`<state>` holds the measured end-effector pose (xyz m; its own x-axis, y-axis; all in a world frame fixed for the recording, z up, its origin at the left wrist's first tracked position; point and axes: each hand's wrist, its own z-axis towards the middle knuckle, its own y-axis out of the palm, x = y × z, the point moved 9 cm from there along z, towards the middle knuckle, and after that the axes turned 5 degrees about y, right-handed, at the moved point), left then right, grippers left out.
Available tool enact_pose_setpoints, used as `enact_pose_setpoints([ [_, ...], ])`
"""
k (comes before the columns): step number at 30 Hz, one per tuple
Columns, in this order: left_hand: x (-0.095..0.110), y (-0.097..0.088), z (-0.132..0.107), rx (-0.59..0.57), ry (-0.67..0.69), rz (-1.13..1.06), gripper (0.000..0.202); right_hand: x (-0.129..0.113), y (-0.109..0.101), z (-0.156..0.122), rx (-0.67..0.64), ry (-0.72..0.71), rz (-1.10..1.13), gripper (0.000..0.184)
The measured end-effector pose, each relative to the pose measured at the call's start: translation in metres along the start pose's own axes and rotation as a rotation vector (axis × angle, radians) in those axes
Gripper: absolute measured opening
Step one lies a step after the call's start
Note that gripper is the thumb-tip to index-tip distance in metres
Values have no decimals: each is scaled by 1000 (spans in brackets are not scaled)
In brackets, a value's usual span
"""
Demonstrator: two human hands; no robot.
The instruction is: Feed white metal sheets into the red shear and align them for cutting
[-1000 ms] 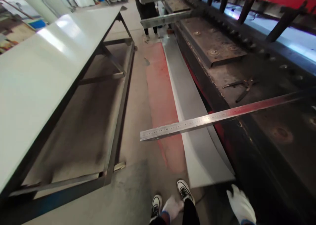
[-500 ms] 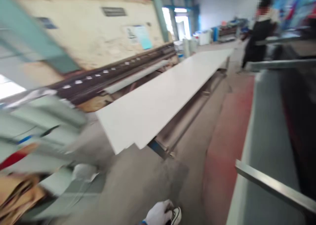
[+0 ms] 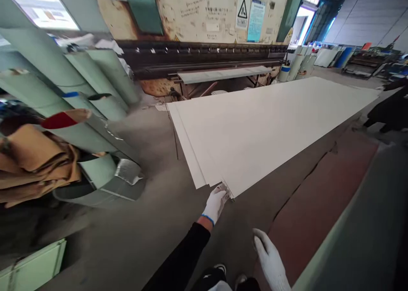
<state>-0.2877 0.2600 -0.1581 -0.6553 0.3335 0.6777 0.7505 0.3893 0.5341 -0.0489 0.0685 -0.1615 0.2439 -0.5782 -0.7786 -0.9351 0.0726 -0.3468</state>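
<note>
Sheets [image 3: 270, 125]: I'm pinching top sheet's near corner w/ left hand [image 3: 216, 202], right hand [image 3: 270, 261] hanging open, apart; best peeling one only.

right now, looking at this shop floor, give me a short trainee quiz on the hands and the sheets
1. True or false: the left hand touches the near corner of the white sheets.
2. What does the right hand hold?
A. a ruler
B. nothing
C. a sheet corner
3. Fill in: both hands wear white ____.

Key
1. True: its fingers are on the corner of the stack.
2. B: it hangs free, fingers spread, above the floor.
3. gloves
</note>
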Motion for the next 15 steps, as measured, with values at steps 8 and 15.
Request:
enact_pose_setpoints([
  [8,-3,15,18,160,-188,-106,24,-70,-1,54,63,135,432,81],
  [15,46,55,45,52,-280,194,51,-136,22,120,9,141,632,78],
])
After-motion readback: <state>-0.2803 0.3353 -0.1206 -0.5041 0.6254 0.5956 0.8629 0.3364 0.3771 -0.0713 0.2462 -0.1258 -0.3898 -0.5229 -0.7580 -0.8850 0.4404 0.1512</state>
